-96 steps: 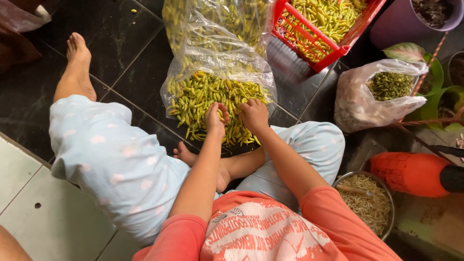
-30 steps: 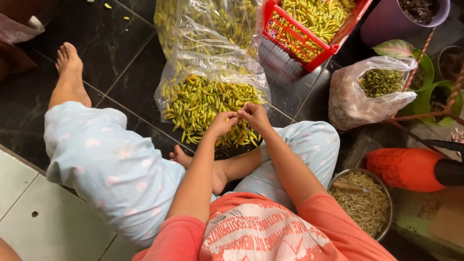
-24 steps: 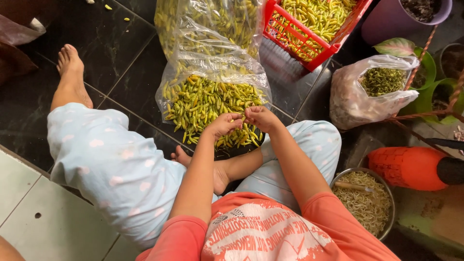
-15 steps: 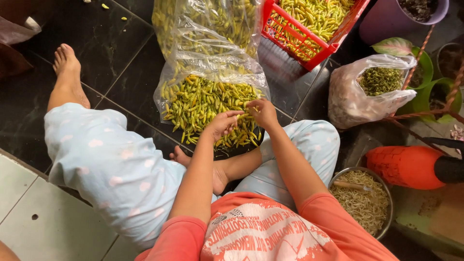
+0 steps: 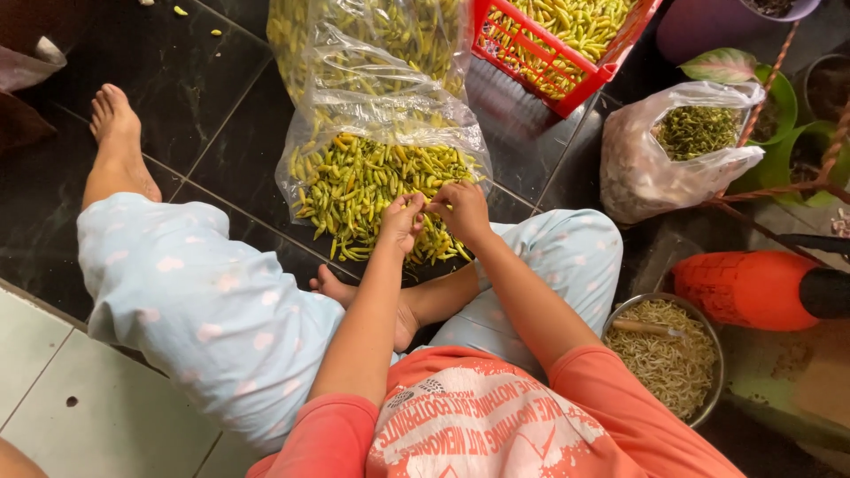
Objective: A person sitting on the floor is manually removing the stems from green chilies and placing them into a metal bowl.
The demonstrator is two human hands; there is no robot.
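— Hands first: what are they doing?

— Left hand (image 5: 403, 219) and right hand (image 5: 462, 211) are meeting fingertip to fingertip over the chillies (image 5: 372, 190), fingers curled and pinching one small chilli between them (too small to tell which hand is gripping it more firmly).

— Where are those chillies lying?

— Right under and just beyond both hands, spilling from a clear bag (image 5: 381, 97) onto the dark floor (image 5: 190, 97).

— Anything else sitting around?

— Beyond the right hand, a red crate (image 5: 531, 62) is holding more chillies. Off to the right, a second bag (image 5: 668, 146) is holding green bits, and nearer the right elbow a metal bowl (image 5: 668, 354) is holding pale stems beside an orange jug (image 5: 753, 288).
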